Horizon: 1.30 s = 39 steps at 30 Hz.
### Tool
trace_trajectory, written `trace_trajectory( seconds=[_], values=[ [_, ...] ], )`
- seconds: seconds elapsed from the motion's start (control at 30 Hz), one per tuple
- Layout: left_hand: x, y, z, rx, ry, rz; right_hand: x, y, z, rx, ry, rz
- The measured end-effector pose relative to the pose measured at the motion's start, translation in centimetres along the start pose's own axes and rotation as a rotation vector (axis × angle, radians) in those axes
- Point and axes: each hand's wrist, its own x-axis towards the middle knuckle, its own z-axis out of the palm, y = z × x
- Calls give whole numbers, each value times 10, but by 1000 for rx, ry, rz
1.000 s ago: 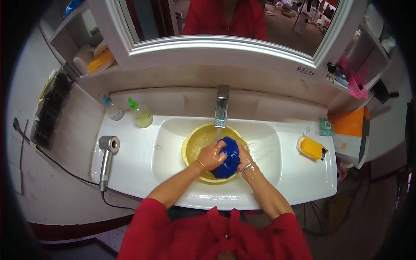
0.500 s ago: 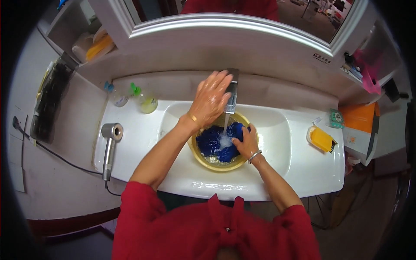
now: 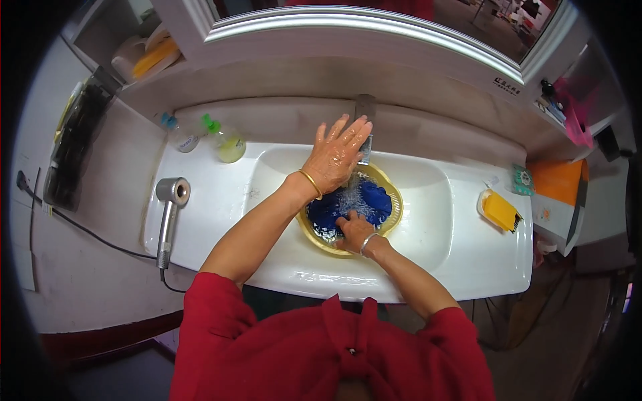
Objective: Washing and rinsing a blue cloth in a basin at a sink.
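Observation:
A yellow basin stands in the white sink with a soaked blue cloth in its water. Water runs from the metal faucet onto the cloth. My left hand, wet and with a gold bangle at the wrist, is open with fingers spread beside the faucet, covering part of it. At the near side of the basin my right hand, a silver bangle on its wrist, has its bent fingers on the cloth. Some of its fingertips are hidden by cloth and water.
On the left ledge of the sink stand a green-topped pump bottle and a blue-topped bottle. A grey hair dryer rests at the left end. A yellow sponge sits in a dish at the right.
My right hand has moved left and nearer to me across the cloth. My left hand has shifted slightly right with fingers more spread. The stream now splashes more widely over the cloth.

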Motion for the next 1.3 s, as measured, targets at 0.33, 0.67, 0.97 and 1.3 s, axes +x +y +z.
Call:
trace_trajectory(
  seconds=[0.33, 0.67, 0.97, 1.3],
  values=[
    [-82, -12, 42, -295, -166, -329, 7, 33, -18, 277, -273, 48],
    [-86, -3, 70, -192, -617, -472, -1, 42, -40, 55, -102, 97],
    [-47, 3, -29, -615, -148, -162, 21, 27, -72, 1001, 272, 90],
    [-82, -16, 3, -384, -321, -308, 1, 49, -62, 294, 339, 45]
  ],
)
